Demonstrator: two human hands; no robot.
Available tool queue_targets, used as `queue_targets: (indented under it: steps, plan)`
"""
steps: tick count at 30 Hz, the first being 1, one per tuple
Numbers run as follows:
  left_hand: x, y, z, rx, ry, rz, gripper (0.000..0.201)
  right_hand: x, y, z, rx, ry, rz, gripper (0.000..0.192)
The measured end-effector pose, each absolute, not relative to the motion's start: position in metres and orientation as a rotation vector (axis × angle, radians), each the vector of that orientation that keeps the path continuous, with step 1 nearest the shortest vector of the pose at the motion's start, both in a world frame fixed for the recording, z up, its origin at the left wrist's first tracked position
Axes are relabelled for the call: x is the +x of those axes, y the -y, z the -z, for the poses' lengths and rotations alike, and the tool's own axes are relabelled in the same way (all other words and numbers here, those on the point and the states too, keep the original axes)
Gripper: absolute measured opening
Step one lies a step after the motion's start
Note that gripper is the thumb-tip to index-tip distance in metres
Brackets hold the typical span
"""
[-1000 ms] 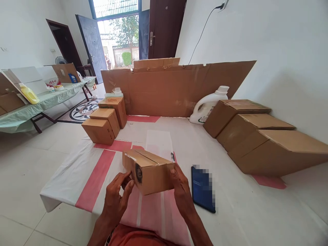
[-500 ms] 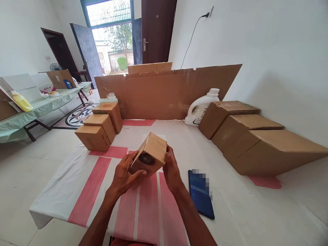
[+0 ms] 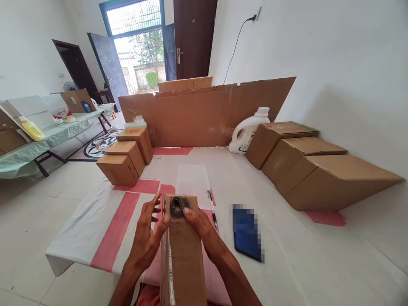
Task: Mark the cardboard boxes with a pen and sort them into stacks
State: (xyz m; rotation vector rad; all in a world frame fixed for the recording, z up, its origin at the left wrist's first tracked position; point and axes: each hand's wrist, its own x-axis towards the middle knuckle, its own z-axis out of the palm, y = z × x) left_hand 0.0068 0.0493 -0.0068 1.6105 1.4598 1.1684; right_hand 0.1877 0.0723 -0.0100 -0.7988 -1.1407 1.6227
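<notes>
While the long brown cardboard box [image 3: 188, 259] is gripped from three o'clock by the right hand [image 3: 202, 227], thumb on its round black mark [image 3: 174, 213], the left hand [image 3: 146, 238] is held spread at nine o'clock, thumb at the edge, the box flanked by both.

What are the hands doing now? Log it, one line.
left hand: open, thumb at carton | right hand: holding carton, thumb at dark ring | pen: right of carton
</notes>
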Motion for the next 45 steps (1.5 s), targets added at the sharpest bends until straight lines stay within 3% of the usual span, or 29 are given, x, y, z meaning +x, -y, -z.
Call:
queue_targets:
  steps: [7,13,20,29,32,34,37,42,45]
  plan:
    - [0.013,-0.06,0.027,1.497,-1.196,-1.151,0.058,0.188,-0.062,0.037,-0.811,1.099,-1.737,0.053]
    - [0.021,-0.057,0.013,1.455,-1.352,-1.144,0.054,0.185,-0.07,0.027,-1.178,1.1,-1.476,0.084]
    - [0.014,-0.048,0.006,1.532,-1.463,-1.252,0.043,0.163,-0.064,-0.001,-1.252,1.224,-1.375,0.061]
    - [0.021,-0.057,0.014,1.512,-1.383,-1.186,0.046,0.201,-0.072,0.031,-1.145,1.238,-1.383,0.066]
    - [0.021,-0.059,0.019,1.522,-1.325,-1.125,0.051,0.231,-0.085,0.054,-1.603,1.32,-1.019,0.053]
    - [0.018,-0.059,0.024,1.535,-1.273,-1.076,0.057,0.243,-0.096,0.071,-1.89,1.326,-0.823,0.034]
    - [0.014,-0.06,0.027,1.574,-1.206,-1.002,0.064,0.249,-0.111,0.094,-2.016,1.261,-0.796,0.016]
    - [0.009,-0.058,0.022,1.573,-1.121,-0.923,0.075,0.255,-0.12,0.107,-1.946,1.194,-0.854,0.031]
    - [0.008,-0.058,0.019,1.553,-1.107,-0.914,0.079,0.258,-0.111,0.087,-1.761,1.143,-0.921,0.027]
